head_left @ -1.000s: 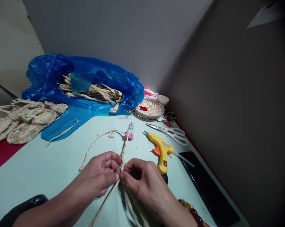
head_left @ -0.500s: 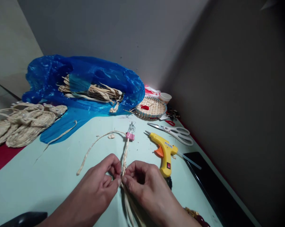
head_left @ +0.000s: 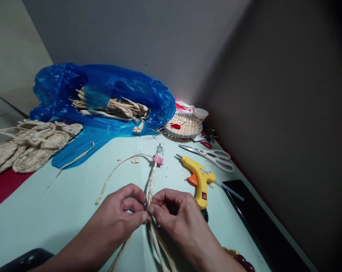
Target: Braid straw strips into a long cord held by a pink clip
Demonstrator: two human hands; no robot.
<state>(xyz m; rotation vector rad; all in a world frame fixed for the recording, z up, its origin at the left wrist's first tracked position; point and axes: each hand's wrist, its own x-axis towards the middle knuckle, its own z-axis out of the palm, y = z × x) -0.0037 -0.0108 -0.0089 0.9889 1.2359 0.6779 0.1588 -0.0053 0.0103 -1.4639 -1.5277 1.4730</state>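
A pale braid of dried plant fibre runs toward me from a pink binder clip. My left hand is closed at the braid's lower end, pinching a loose fibre strand that trails to the lower left. From the other side, my right hand pinches the braid between thumb and forefinger. Below my fingers, several unbraided strands hang toward the table's near edge. One thin twisted strand curves leftward from the clip. The fingertips cover the crossing point.
A yellow glue gun and white-handled scissors lie right of the braid. Behind are a blue plastic bag with fibre bundles and a woven basket. Woven slippers sit left; a black flat object lies right.
A strand now trails to the lower left under my left hand. Both hands stay pinched at the braid, and the whole view has shifted slightly.
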